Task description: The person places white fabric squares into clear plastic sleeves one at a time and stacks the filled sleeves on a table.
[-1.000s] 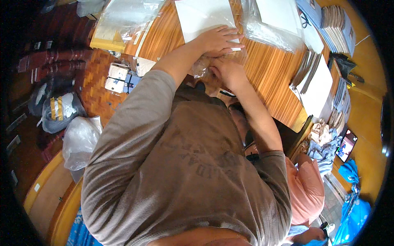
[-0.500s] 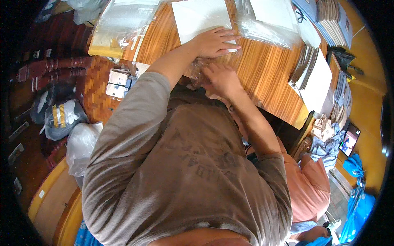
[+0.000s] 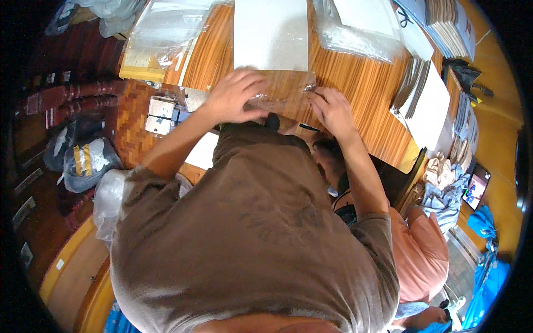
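A white sheet (image 3: 270, 39) lies on the striped wooden table in front of me, inside a clear plastic sleeve (image 3: 286, 91). The sleeve's transparent near end extends past the sheet toward the table's front edge. My left hand (image 3: 236, 97) is at the left side of that end, thumb and curved fingers apart, touching the film. On the other side my right hand (image 3: 335, 112) is closed, its fingertips pinching the right edge of the film.
More white sheets in clear plastic lie at the table's far left (image 3: 172, 28) and far right (image 3: 361, 25). A fanned stack of cards (image 3: 412, 91) sits on the right, beyond it piled bundles (image 3: 444, 28). Another person in an orange shirt (image 3: 419, 250) is close on my right.
My left hand has left the white sheet and come back toward me, leftward. My right hand has shifted right. The sleeve's bunched near end is now spread flatter, and the sheet lies straighter.
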A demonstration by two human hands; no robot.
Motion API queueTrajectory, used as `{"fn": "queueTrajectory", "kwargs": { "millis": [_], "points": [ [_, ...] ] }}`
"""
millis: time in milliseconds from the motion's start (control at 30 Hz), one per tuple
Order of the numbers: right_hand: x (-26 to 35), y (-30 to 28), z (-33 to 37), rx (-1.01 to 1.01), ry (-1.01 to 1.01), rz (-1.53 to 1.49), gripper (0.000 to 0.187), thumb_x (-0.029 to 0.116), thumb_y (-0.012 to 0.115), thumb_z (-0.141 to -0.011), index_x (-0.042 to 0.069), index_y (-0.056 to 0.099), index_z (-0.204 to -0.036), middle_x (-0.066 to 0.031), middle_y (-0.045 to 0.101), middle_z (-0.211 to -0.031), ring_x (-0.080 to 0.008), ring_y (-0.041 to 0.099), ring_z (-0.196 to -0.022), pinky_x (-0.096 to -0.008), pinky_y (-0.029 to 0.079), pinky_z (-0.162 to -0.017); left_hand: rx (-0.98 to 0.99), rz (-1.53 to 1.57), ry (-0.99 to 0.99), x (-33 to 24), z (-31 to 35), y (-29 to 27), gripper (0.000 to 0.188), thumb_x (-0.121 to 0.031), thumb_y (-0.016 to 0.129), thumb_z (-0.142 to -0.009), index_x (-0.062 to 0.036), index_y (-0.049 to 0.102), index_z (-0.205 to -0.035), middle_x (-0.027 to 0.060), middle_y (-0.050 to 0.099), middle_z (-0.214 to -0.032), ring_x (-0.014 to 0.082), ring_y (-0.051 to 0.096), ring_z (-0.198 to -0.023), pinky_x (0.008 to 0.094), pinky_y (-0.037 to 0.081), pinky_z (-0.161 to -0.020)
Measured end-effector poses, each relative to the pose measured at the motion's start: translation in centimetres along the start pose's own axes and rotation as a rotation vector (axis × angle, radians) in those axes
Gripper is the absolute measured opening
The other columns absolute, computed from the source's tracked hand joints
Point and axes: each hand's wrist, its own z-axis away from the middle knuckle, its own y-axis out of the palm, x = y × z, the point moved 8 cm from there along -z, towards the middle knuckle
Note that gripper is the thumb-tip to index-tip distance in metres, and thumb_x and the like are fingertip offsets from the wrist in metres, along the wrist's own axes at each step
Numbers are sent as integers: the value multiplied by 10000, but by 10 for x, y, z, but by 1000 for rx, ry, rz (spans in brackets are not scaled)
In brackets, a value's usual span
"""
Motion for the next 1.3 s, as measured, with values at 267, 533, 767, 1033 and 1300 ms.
{"fn": "queueTrajectory", "kwargs": {
  "millis": [267, 533, 767, 1033, 1300],
  "points": [
    [-10, 22, 17, -66, 222, -392, 185, 199, 808, -931, 21, 787, -978, -91, 693, -1113, -316, 700, -1039, -391, 582, -890, -294, 62, -260, -5, 63, 9, 160, -198, 822, -889, -95, 791, -1007, 14, 752, -1138, 274, 675, -1166, 406, 554, -982],
    [-29, 36, 34, -220, 473, -495, 213, 204, 819, -940, -8, 801, -923, -109, 743, -1083, -300, 713, -1029, -390, 564, -899, -366, 246, -380, 13, 75, 18, 136, -166, 859, -864, -57, 805, -925, 42, 740, -1207, 296, 647, -1185, 414, 524, -1003],
    [-29, 39, 35, -298, 580, -416, 234, 211, 843, -902, -3, 775, -835, -119, 740, -1035, -313, 707, -1000, -404, 557, -886, -433, 191, -503, 17, 86, 26, 128, -151, 888, -831, -66, 825, -902, 48, 705, -1319, 335, 578, -1291, 454, 444, -1108],
    [-25, 38, 28, -280, 590, -304, 277, 230, 860, -867, 20, 719, -753, -122, 704, -975, -342, 685, -980, -438, 547, -885, -482, 7, -663, 15, 89, 20, 315, -229, 969, -753, -90, 772, -956, 102, 684, -1343, 336, 556, -1324, 488, 389, -1130],
    [-25, 36, 24, -261, 577, -272, 277, 241, 863, -861, 25, 717, -767, -137, 705, -984, -360, 693, -977, -445, 555, -870, -400, 823, -1398, 55, 159, 112, 701, -446, 897, -878, 68, 596, -1249, 206, 707, -1205, 225, 764, -876, 313, 609, -685]
  ]
}}
